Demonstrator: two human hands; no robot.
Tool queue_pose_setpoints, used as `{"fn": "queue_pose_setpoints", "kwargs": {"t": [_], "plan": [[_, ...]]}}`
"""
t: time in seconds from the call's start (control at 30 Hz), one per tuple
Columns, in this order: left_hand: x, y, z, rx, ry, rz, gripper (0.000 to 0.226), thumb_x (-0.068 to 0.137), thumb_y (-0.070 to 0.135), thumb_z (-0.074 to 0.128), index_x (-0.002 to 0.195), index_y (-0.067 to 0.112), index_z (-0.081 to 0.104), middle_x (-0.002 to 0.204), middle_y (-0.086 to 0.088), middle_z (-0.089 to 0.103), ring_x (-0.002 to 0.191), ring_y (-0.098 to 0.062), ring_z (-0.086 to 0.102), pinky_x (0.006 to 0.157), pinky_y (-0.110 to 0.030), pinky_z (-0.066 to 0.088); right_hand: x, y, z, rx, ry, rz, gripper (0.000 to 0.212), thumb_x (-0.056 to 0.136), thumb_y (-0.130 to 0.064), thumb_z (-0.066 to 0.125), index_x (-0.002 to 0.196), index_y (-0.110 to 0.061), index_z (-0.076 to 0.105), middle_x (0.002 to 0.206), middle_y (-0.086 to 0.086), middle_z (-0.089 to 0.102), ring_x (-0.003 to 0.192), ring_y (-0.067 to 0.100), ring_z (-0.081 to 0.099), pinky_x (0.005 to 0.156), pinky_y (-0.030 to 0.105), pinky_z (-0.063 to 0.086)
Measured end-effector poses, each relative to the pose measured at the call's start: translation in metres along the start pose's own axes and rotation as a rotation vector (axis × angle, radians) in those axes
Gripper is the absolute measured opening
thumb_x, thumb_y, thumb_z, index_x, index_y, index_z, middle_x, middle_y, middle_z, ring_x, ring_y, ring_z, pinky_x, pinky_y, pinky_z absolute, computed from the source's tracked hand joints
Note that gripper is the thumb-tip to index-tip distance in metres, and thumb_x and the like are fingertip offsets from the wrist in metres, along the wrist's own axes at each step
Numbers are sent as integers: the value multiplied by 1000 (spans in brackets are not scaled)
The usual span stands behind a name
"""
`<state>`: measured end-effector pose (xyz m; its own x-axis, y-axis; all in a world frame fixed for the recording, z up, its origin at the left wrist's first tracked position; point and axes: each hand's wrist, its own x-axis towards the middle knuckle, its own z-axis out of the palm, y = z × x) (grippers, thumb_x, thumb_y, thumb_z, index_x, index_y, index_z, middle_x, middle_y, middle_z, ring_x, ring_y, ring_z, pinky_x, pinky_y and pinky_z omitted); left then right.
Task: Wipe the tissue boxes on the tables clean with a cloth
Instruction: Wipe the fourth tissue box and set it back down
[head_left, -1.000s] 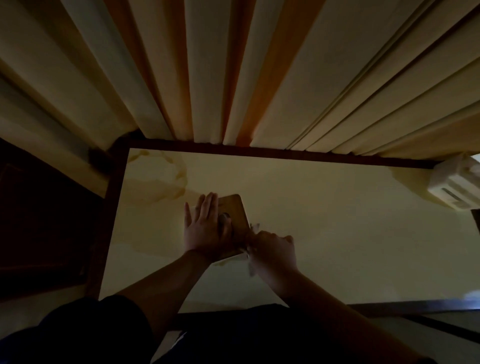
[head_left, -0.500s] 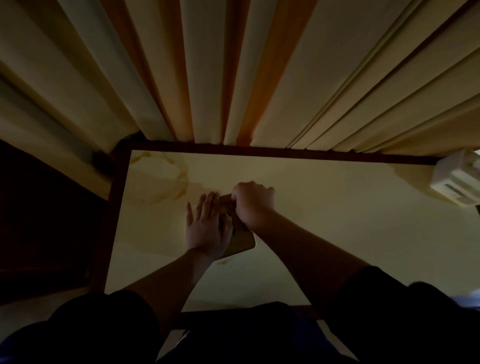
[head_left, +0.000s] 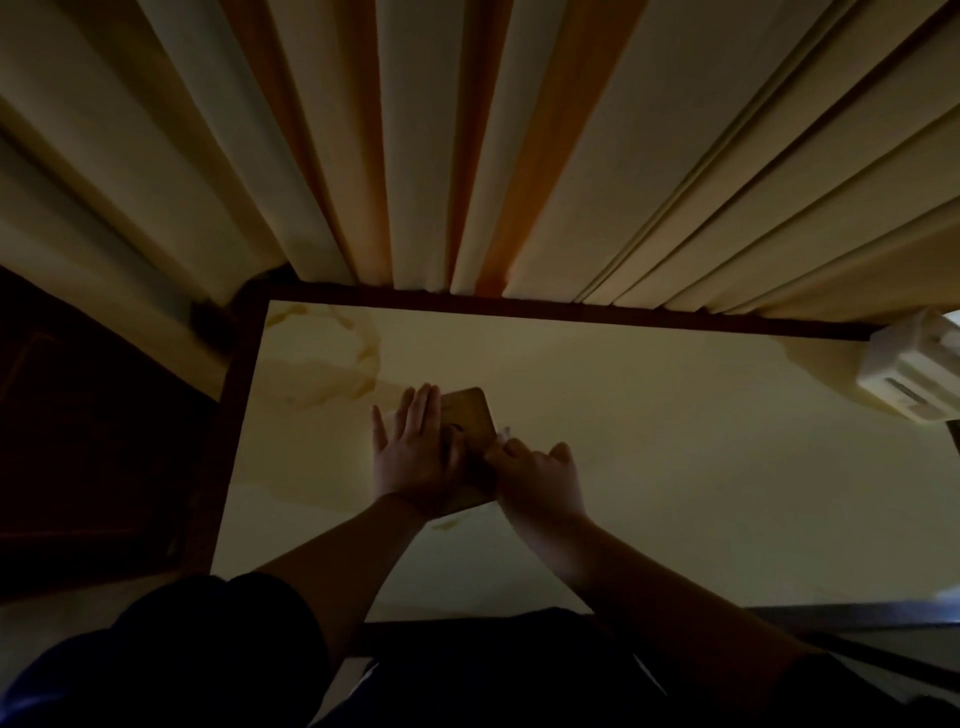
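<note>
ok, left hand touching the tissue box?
Touching. The head view shows the left hand lying flat on the left part of the brown tissue box, fingers straight, no gap visible.

My head view, dim and warm-tinted throughout, tabletop (head_left: 649, 441) the brightest patch, forearms and lower corners sunk in near-black shadow, curtain folds (head_left: 467, 145) splayed by wide-angle distortion, fine detail soft, small glare at right edge.
</note>
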<state>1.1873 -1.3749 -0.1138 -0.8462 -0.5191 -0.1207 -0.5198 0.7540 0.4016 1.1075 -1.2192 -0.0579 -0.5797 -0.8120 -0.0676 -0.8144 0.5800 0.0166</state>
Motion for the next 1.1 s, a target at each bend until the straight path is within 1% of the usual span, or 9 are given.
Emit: {"fn": "queue_pose_setpoints", "kwargs": {"t": [0.13, 0.27, 0.43, 0.6, 0.67, 0.73, 0.8, 0.97, 1.1], "plan": [[2, -1, 5, -8, 31, -2, 78, 98, 54, 22, 162, 11, 31, 168, -6, 33, 158, -27, 21, 126, -65, 3, -10, -3, -16, -13, -226, 14, 43, 47, -23, 99, 79, -27, 71, 77, 4, 73, 43, 19, 61, 66, 37, 44], [-1, 1, 0, -13, 1, -3, 77, 98, 53, 18, 164, 13, 24, 170, -4, 25, 160, -24, 12, 127, -60, -4, 11, -5, -43, -21, -494, 51, 33, 73, -36, 91, 87, -24, 63, 94, 0, 69, 86, 23, 73, 94, 45, 36], [-1, 3, -1, -50, 54, -8, 76, 96, 51, 26, 162, 12, 32, 167, -6, 33, 158, -26, 20, 126, -63, 4, 47, -15, -70, -23, -544, 64, 34, 92, -27, 72, 74, -20, 45, 83, 0, 61, 95, 26, 70, 107, 50, 33], [-4, 3, -3, -24, 11, 16, 81, 97, 58, 19, 165, 14, 24, 170, -4, 24, 159, -25, 11, 127, -61, -1, 75, -13, -55, 46, -360, 106, 16, 99, -20, 51, 83, -23, 55, 74, -3, 54, 79, 26, 63, 112, 54, 33], [-4, 2, -2, -21, 13, 10, 81, 96, 58, 20, 164, 13, 25, 170, -4, 26, 159, -25, 13, 126, -62, 1, 78, -10, -42, 88, -313, 115, 18, 101, -22, 48, 93, -25, 63, 90, -2, 63, 90, 25, 64, 109, 53, 34], [-3, 1, 0, -28, 23, -6, 80, 96, 55, 23, 163, 12, 29, 168, -5, 32, 158, -26, 19, 125, -66, 6, 71, -7, -24, 104, -244, 113, 22, 101, -29, 49, 111, -29, 68, 122, -2, 66, 113, 29, 60, 104, 50, 35], [-2, 0, 1, -35, 25, 9, 80, 96, 55, 24, 162, 11, 31, 167, -8, 34, 158, -28, 22, 124, -68, 8, 57, -3, -9, 103, -153, 107, 27, 100, -38, 54, 122, -33, 68, 134, -5, 65, 116, 30, 56, 94, 47, 38], [-1, 1, -1, -49, 1, 13, 79, 98, 57, 19, 163, 14, 25, 170, -5, 26, 159, -27, 14, 125, -66, 2, 26, 0, 7, 113, 33, 101, 27, 95, -36, 55, 116, -36, 72, 110, -13, 72, 95, 28, 62, 78, 42, 45], [0, -1, 1, -29, -6, -1, 81, 97, 59, 15, 165, 15, 20, 171, -4, 23, 160, -25, 13, 126, -65, 0, 7, 0, -1, 63, -37, 112, 10, 88, -36, 70, 98, -35, 72, 90, -11, 69, 89, 26, 62, 75, 41, 41]]}}
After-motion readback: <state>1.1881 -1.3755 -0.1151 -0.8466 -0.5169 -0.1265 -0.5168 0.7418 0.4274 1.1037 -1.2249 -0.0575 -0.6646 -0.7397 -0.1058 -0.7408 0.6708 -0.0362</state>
